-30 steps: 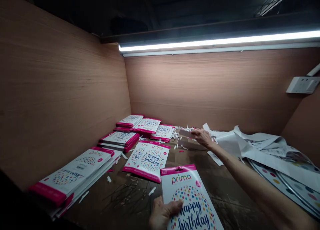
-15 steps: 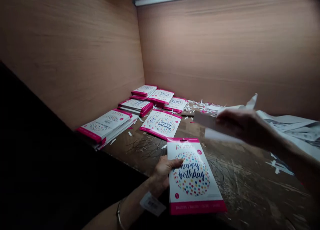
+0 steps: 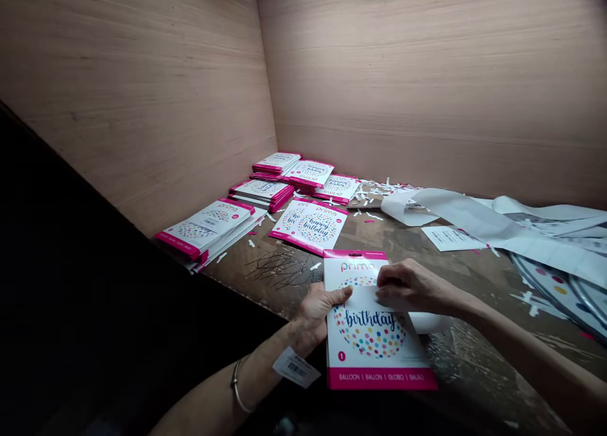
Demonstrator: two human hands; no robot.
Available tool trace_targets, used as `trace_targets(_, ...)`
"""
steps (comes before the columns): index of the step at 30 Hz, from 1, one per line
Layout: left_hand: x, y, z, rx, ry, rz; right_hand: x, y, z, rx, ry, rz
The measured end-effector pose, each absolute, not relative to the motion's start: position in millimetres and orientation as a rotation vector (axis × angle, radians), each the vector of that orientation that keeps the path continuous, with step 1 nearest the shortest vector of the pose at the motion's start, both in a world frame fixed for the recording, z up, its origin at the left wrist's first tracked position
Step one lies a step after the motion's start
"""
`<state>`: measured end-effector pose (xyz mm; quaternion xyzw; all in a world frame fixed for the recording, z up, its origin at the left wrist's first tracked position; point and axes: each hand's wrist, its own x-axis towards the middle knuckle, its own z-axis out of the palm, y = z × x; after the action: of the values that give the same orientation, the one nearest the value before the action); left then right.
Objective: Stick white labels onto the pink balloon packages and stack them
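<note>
A white and pink balloon packet (image 3: 367,344) printed "happy birthday" and "prima" is tilted up in front of me. My left hand (image 3: 315,316) grips its left side, thumb lying on the front. My right hand (image 3: 410,287) is over the packet's upper right, fingers pinched on a white paper strip (image 3: 429,323), part of which shows below the hand. A white patch lies across the word "happy" between both hands; whether it belongs to that strip I cannot tell. On my left wrist hangs a small barcode label (image 3: 296,367), near a bracelet (image 3: 236,385).
Stacks of similar packets (image 3: 206,227) line the left side, with more stacks (image 3: 263,192) in the corner. Two overlapping packets (image 3: 310,226) lie nearer. At right are white backing paper (image 3: 474,224), a printed label sheet (image 3: 450,238) and dotted balloon material (image 3: 559,290). Paper scraps litter the worn table.
My right hand has come left and down from above the table onto the packet's front, bringing white paper with it. My left hand still holds the packet. The view has shifted slightly.
</note>
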<state>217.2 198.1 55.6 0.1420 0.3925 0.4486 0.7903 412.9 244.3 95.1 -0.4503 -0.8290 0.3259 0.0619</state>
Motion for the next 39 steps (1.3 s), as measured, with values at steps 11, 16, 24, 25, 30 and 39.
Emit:
trace_targets(11,218.7,197.1,53.2,0.326,0.824,0.98,400.5,234.6,103.0,-1.518,-2.537,0.776)
trace_targets(16,216.7,196.2,56.1,0.383,0.845,1.018,403.8,232.9,106.7,-1.54,-2.519,0.644)
trace_targets(24,189.6,195.3,78.2,0.417,0.849,1.044,440.7,232.8,94.7,-1.444,-2.109,0.793)
trace_targets(25,187.1,193.9,80.5,0.421,0.847,1.042,440.9,231.4,90.3,-1.428,-2.07,0.785)
trace_targets(30,178.2,185.9,85.3,0.442,0.858,1.054,433.8,228.5,75.0,-1.394,-1.896,0.763)
trace_targets(39,180.5,175.6,94.6,0.386,0.798,1.039,396.0,224.0,61.3,-1.303,-1.756,0.887)
